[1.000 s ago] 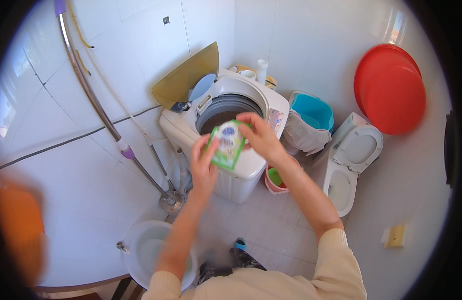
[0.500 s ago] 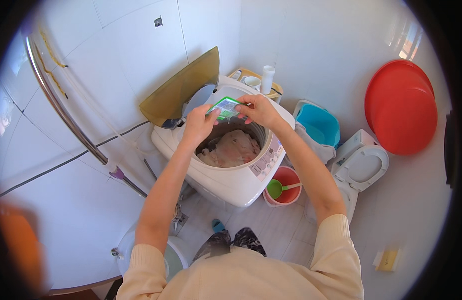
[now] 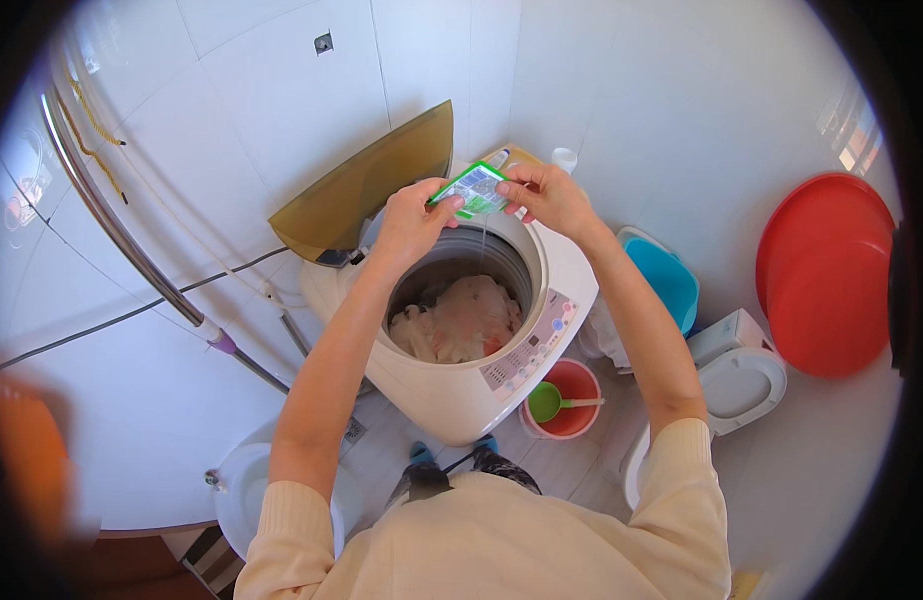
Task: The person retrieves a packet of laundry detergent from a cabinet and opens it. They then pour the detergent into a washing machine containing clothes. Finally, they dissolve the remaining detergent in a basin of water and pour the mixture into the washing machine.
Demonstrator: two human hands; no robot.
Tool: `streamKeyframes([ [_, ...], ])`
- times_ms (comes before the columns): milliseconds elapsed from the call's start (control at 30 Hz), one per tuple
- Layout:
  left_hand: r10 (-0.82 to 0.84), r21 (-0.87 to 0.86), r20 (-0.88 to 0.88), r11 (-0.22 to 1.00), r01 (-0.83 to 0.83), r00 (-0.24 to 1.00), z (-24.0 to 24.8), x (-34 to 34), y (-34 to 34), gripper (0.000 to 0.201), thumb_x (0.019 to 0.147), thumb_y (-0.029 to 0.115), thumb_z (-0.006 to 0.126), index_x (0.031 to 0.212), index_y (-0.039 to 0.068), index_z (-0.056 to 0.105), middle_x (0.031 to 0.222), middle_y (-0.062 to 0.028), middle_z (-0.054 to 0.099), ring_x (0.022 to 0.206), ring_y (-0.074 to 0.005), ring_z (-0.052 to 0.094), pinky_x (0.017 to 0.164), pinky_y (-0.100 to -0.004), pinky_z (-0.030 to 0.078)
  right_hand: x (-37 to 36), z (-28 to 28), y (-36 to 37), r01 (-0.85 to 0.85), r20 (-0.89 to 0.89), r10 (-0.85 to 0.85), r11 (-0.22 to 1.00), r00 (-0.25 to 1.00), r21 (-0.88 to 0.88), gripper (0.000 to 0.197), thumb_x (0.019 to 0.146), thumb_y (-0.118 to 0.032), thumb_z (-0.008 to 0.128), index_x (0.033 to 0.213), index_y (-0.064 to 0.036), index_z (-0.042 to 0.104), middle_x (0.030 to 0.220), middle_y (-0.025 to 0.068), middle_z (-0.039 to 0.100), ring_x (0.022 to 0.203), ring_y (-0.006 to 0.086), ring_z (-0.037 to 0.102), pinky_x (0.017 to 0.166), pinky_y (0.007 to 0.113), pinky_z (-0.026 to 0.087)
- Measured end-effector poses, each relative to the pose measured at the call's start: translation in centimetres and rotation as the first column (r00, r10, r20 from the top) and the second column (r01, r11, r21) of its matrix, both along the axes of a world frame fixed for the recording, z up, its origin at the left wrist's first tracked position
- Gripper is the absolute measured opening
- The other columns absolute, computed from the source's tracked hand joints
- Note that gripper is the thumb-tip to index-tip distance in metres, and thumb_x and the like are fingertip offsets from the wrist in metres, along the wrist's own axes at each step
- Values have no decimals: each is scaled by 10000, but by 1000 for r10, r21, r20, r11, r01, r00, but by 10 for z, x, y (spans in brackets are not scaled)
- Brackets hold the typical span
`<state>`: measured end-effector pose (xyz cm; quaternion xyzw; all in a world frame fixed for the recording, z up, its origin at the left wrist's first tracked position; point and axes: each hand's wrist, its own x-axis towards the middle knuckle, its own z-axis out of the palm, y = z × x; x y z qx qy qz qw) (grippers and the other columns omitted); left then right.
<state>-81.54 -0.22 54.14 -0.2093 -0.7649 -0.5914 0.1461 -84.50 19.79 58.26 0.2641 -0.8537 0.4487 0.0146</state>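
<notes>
The tiled floor carries a white top-loading washing machine. Just beside its front stands a red bucket containing a green scoop. A white toilet stands near the bucket.

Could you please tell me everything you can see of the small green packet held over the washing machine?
The green packet is a small flat sachet, green and white, glossy like plastic film. It is tilted over the open drum, pinched at its ends by the left hand and right hand. A thin pale stream falls from it towards the laundry.
</notes>
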Motion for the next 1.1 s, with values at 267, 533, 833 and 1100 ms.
streamKeyframes([
  [267, 121, 88, -27, 989, -118, 992, 14, -31, 16, 206, 826, 125, 538, 968, -22, 563, 779, -66, 603, 660, -97, 578, 616, -227, 480, -42, 33, 3, -25, -39, 25, 1000, 999, 1, 186, 808, -201, 561, 899, -50, 623, 709, 31, 601, 594, 82, 551, 485, 220, 453],
  [533, 302, 81, 16, 950, -302, 953, 24, -16, -31, 195, 818, 125, 551, 932, -30, 580, 738, -55, 602, 635, -96, 571, 612, -226, 485, -51, 41, -48, -200, -31, 201, 980, 979, 19, 222, 837, -248, 540, 914, -54, 614, 735, 4, 594, 627, 53, 538, 517, 200, 451],
  [833, 372, 91, 46, 923, -375, 927, 17, 36, -43, 162, 799, 134, 577, 868, -7, 615, 641, -37, 597, 582, -73, 574, 484, -197, 395, -15, 29, -59, -345, -17, 345, 938, 939, -29, 180, 813, -189, 556, 867, -29, 617, 638, 28, 574, 578, 66, 537, 494, 207, 423],
  [1100, 229, 156, 55, 960, -235, 972, 31, 31, 1, 160, 810, 106, 558, 892, -23, 606, 719, -53, 603, 585, -89, 566, 550, -203, 440, -13, 35, -10, -316, -34, 314, 947, 949, -65, 198, 827, -203, 553, 878, -21, 616, 655, 16, 568, 579, 60, 527, 518, 199, 420],
])
